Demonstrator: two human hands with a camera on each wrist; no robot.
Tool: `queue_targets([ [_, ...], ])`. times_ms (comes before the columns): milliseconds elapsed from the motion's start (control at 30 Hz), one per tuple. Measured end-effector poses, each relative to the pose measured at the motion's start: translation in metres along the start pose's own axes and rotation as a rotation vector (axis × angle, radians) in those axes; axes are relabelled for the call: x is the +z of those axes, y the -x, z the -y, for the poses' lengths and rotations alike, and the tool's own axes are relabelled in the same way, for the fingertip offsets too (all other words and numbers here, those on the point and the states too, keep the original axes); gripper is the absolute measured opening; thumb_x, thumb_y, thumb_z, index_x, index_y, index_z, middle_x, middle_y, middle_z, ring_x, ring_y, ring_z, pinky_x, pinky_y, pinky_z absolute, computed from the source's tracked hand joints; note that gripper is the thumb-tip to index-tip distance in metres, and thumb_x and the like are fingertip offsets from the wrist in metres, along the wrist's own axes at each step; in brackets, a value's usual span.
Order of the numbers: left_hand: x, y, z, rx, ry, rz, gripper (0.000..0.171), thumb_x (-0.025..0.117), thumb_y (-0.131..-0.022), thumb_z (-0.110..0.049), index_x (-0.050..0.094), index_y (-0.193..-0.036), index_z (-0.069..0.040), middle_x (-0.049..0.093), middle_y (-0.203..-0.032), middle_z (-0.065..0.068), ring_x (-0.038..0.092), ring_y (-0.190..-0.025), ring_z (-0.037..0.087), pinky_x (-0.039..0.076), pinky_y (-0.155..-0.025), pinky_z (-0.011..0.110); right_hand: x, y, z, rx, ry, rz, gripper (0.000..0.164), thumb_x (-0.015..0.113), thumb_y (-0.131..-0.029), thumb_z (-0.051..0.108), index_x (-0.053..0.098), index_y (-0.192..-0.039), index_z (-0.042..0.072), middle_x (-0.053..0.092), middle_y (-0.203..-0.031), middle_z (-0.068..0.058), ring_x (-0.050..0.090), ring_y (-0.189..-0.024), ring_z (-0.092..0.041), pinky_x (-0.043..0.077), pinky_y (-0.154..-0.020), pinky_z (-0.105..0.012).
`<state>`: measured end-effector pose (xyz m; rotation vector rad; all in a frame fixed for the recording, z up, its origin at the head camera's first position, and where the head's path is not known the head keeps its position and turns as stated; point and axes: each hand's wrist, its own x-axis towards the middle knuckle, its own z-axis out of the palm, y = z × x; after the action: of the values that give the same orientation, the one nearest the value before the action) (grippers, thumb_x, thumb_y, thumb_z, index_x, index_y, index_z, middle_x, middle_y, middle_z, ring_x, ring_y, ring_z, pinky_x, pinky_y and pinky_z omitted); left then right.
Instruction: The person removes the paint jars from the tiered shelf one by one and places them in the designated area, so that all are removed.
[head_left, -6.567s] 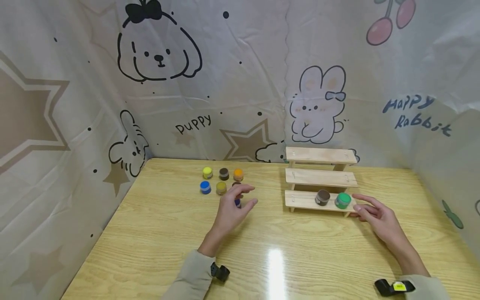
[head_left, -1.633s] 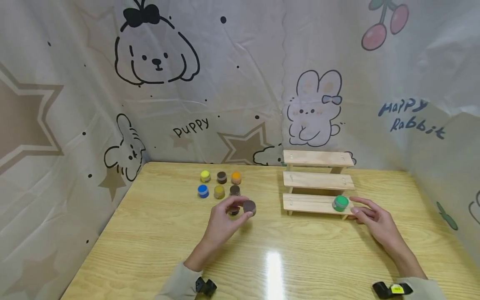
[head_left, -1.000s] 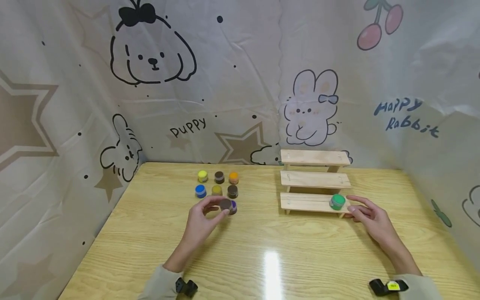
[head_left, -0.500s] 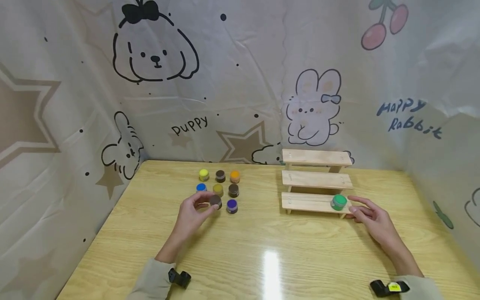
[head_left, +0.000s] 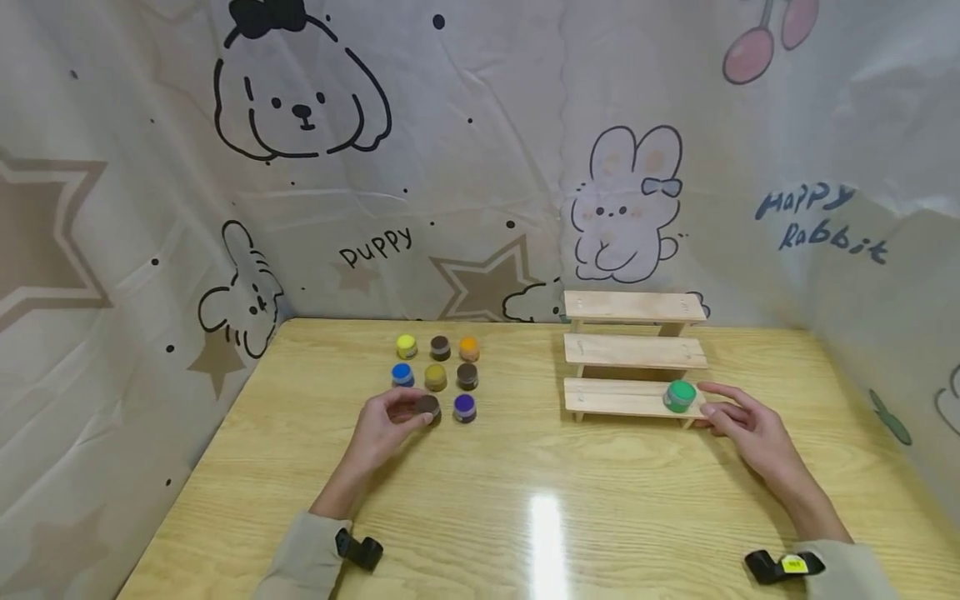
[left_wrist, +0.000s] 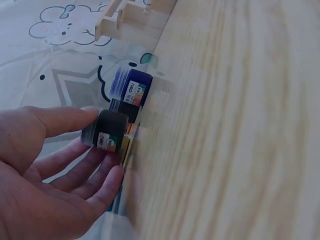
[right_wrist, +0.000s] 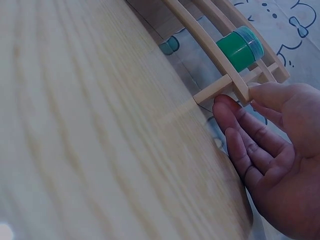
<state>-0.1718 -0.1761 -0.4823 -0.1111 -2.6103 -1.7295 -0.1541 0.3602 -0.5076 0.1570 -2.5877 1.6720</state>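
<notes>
My left hand (head_left: 378, 429) pinches a small dark paint jar (left_wrist: 110, 131) between thumb and fingers, at the near left of the other paint jars. To its right stands a purple-lidded paint jar (head_left: 465, 407). My right hand (head_left: 757, 429) grips the right end of the lowest step of a three-step wooden shelf (head_left: 615, 395); in the right wrist view the thumb lies at the step's end, with fingers curled below it. On that step, near the right end, sits a green paint jar (right_wrist: 241, 49).
Behind the left hand are blue (head_left: 402, 374), mustard (head_left: 435, 377) and dark (head_left: 467, 376) paint jars. Farther back stand yellow (head_left: 406, 346), dark (head_left: 440, 347) and orange (head_left: 468, 348) ones. A printed cloth (head_left: 480, 167) hangs behind the wooden table (head_left: 480, 517).
A dark jar left the shelf's lowest step; my left hand carried it left past the purple jar and lowered it near the front left of the jars. The right hand stayed at the shelf.
</notes>
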Motion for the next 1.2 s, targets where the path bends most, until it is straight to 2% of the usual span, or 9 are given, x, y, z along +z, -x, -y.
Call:
queue_targets([
  [133,0.0,-0.003,0.001,-0.015,0.012,0.028,0.032,0.076,-0.089,0.005,0.069,-0.121,0.005,0.07,-0.114,0.02,0.068,-0.107,0.034,0.058,-0.088,0.03,-0.001,-0.001,0.001,-0.007,-0.016,0.003,0.047,0.059,-0.106,0.021,0.049,-0.147,-0.001,0.072,-0.114,0.018,0.073,-0.093,-0.006,0.059,-0.074,-0.022],
  [467,0.001,-0.004,0.002,-0.014,0.017,0.032,0.033,0.074,-0.089,0.008,0.068,-0.122,0.007,0.069,-0.118,0.022,0.066,-0.111,0.036,0.056,-0.087,0.024,-0.002,-0.001,-0.001,-0.018,-0.03,0.003,0.047,0.059,-0.106,0.018,0.049,-0.147,-0.001,0.073,-0.113,0.015,0.073,-0.092,-0.007,0.059,-0.073,-0.022],
  [667,0.002,-0.003,0.003,-0.017,0.005,0.031,0.036,0.074,-0.09,0.007,0.066,-0.125,0.007,0.068,-0.121,0.022,0.065,-0.114,0.036,0.056,-0.09,0.027,-0.002,-0.001,-0.001,-0.016,-0.003,0.0,0.047,0.059,-0.106,0.02,0.05,-0.147,-0.001,0.073,-0.11,0.013,0.071,-0.093,-0.004,0.058,-0.074,-0.021],
  [867,0.001,0.0,0.0,-0.02,0.04,0.017,0.037,0.074,-0.091,0.005,0.065,-0.126,0.006,0.066,-0.124,0.022,0.064,-0.116,0.037,0.056,-0.095,0.033,0.0,-0.002,-0.003,-0.027,0.002,0.0,0.047,0.058,-0.107,0.021,0.049,-0.148,-0.001,0.073,-0.11,0.012,0.071,-0.094,-0.003,0.058,-0.075,-0.02],
  [1100,0.002,0.002,-0.01,0.051,0.039,-0.027,0.032,0.073,-0.092,0.003,0.066,-0.123,0.007,0.066,-0.125,0.022,0.062,-0.12,0.037,0.055,-0.098,0.04,-0.001,-0.001,-0.002,-0.015,0.001,-0.007,0.049,0.059,-0.107,0.022,0.049,-0.148,-0.001,0.069,-0.114,0.019,0.07,-0.096,-0.001,0.058,-0.075,-0.02],
  [1200,0.004,0.004,-0.017,0.081,0.051,-0.057,0.029,0.074,-0.093,0.002,0.068,-0.12,0.005,0.067,-0.124,0.021,0.062,-0.12,0.037,0.055,-0.097,0.039,-0.001,0.0,-0.002,-0.004,-0.008,-0.005,0.049,0.059,-0.107,0.023,0.049,-0.148,-0.001,0.071,-0.113,0.018,0.07,-0.095,-0.002,0.059,-0.075,-0.021],
])
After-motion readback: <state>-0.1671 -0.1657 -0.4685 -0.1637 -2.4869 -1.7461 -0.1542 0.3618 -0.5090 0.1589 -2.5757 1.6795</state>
